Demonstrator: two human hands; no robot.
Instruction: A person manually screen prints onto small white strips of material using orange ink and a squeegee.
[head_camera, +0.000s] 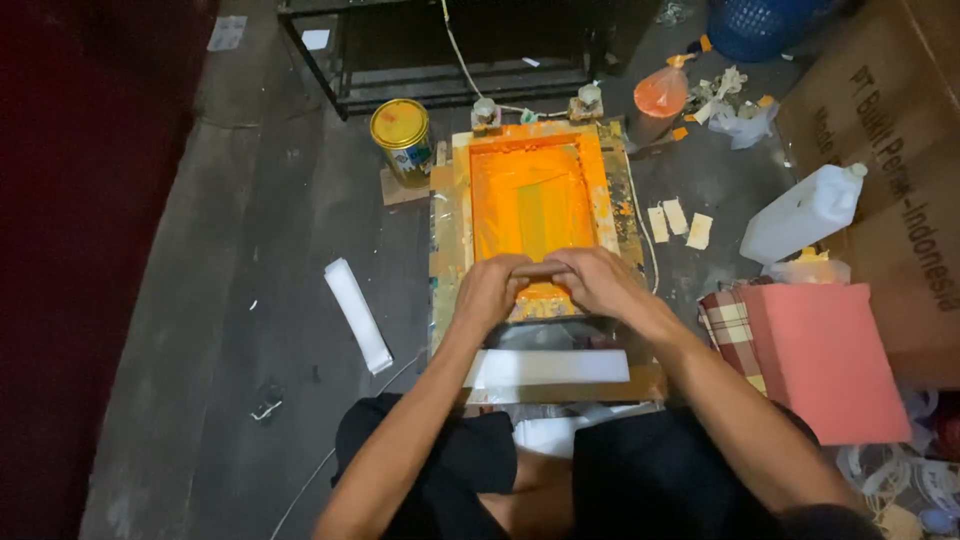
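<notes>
- Black shorts are showing at the bottom edge, where the person is sitting on the floor (250, 300).
- Both hands, left hand (492, 290) and right hand (598, 280), are clenching one squeegee (545, 297) lying crosswise at the near end of the orange-inked screen frame (450, 230), equally close to each.
- Frame's long axis is running away from the person.
- Yellow paint can (402, 140) is standing beyond, left.

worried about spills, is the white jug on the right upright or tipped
Tipped: the white jug leans against the cardboard box, cap end raised.

dim grey floor (250, 250), black metal rack (340, 60)
</notes>
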